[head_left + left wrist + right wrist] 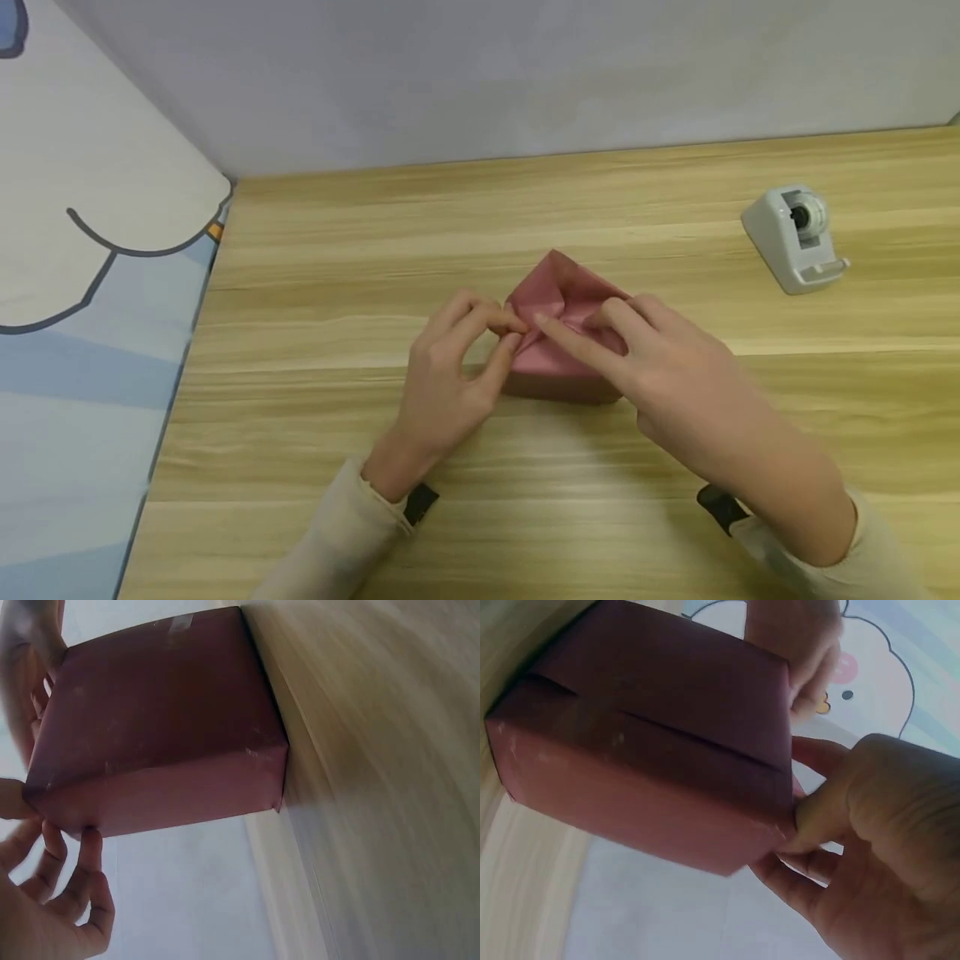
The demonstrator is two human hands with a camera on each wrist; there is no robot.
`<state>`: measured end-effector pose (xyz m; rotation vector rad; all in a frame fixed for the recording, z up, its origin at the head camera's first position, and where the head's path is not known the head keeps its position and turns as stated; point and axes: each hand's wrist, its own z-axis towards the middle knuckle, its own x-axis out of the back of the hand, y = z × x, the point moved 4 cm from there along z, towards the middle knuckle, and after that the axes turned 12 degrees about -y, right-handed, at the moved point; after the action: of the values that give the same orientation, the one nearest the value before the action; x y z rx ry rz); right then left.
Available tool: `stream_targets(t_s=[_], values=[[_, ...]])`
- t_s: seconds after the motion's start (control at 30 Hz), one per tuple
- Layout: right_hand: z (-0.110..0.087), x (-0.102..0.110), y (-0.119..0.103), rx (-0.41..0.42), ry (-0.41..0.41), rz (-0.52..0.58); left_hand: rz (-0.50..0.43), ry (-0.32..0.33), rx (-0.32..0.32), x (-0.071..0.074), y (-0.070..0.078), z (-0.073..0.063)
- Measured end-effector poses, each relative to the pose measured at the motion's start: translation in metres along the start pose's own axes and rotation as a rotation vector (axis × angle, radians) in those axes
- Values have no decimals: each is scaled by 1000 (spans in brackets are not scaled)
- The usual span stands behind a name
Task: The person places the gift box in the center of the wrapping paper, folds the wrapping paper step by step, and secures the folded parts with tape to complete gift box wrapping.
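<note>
A pink paper-covered box (558, 385) stands on the wooden table, its top a hollow of creased, folded-in paper. Thumb and fingers of my left hand (450, 371) pinch the paper at the box's left top edge. My right hand (675, 371) reaches over the right top edge; its index finger touches the inner fold while other fingers bend into the hollow. In the right wrist view, the right thumb (821, 814) lies against the outside of a top corner. The left wrist view shows the box's smooth side (157, 712) with a bit of clear tape near one edge.
A white tape dispenser (795, 242) with a roll of tape stands on the table (337, 250) at the back right. Behind the table rises a pale wall (525, 75). A cartoon-printed panel (90, 375) borders the left side.
</note>
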<state>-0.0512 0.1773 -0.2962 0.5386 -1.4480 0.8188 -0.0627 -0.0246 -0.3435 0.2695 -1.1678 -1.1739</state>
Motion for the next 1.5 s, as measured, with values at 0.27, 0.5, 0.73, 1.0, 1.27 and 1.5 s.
stream_targets(t_s=[0.27,0.5,0.73,1.0,1.27,1.5], values=[[3,-6,-3,-29,-5,-3,256,-16,-258,2,10,-2],[3,-7,0,-43,-24,25,543,-72,-372,-2,22,-8],[3,-7,-1,-66,-51,39,786,-83,-356,-13,35,-14],[2,-4,4,-72,-28,146,766,-74,-278,-15,41,-11],[-1,0,17,-87,16,261,997,-103,-276,-28,40,-11],[-2,7,37,-164,133,497,1003,-102,-275,-29,41,-9]])
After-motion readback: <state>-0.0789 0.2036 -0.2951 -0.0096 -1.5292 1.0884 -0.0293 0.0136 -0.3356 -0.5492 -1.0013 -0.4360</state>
